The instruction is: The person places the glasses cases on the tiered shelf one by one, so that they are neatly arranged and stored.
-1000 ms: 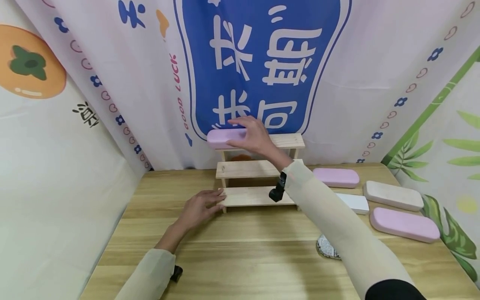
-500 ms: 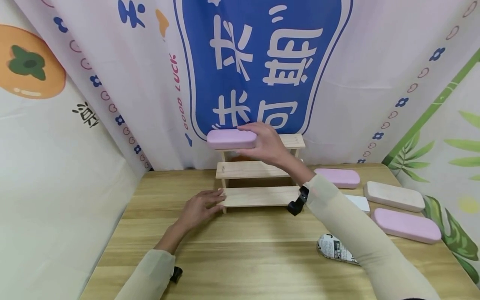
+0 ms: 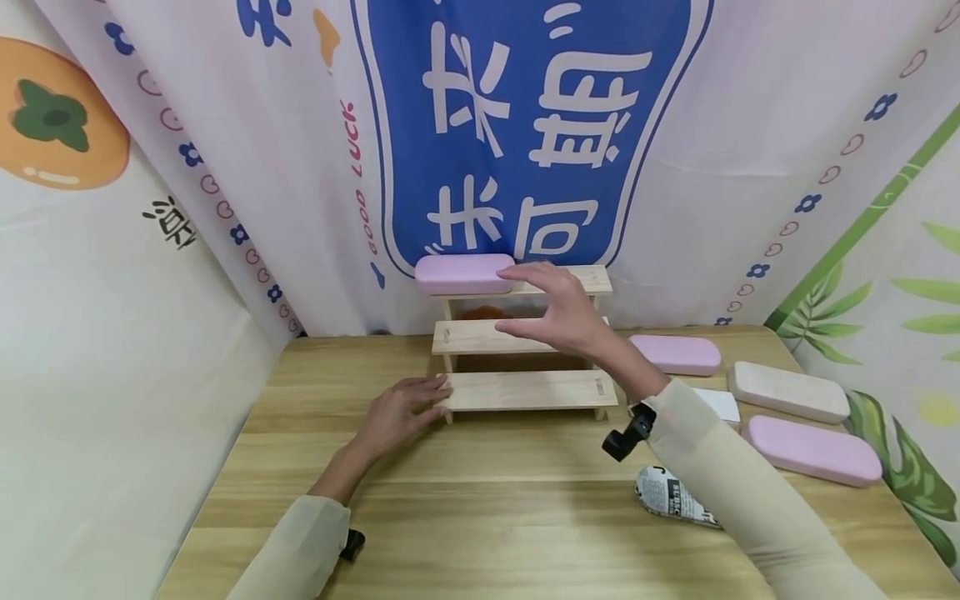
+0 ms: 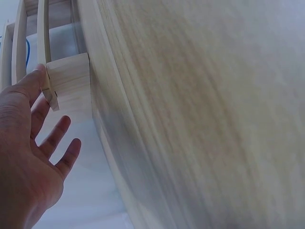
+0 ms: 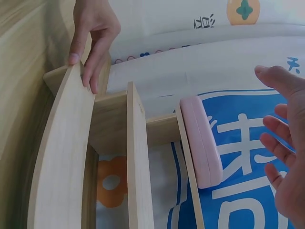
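Observation:
A three-tier wooden display stand [image 3: 529,390] stands at the table's back. My left hand [image 3: 401,417] holds the left end of its lowest board, with thumb and fingers about the board's end; two fingers stand free of the wood in the left wrist view. On the left of the top board lies a pink glasses case [image 3: 463,274], its long side along the board. My right hand [image 3: 558,312] is just right of the case, thumb and fingers spread with nothing between them. A gap separates this hand from the pink case [image 5: 200,140] in the right wrist view.
On the table's right lie another pink case [image 3: 678,355], a whitish case [image 3: 787,392], a nearer pink case [image 3: 813,450] and a white case [image 3: 717,404], partly behind my right arm. A newsprint-patterned case [image 3: 671,497] lies nearer. A printed curtain [image 3: 697,208] hangs behind the stand.
My right hand has let go of the pink case on the top board and drawn back to the right and down, fingers spread. The case and my left hand stay in place.

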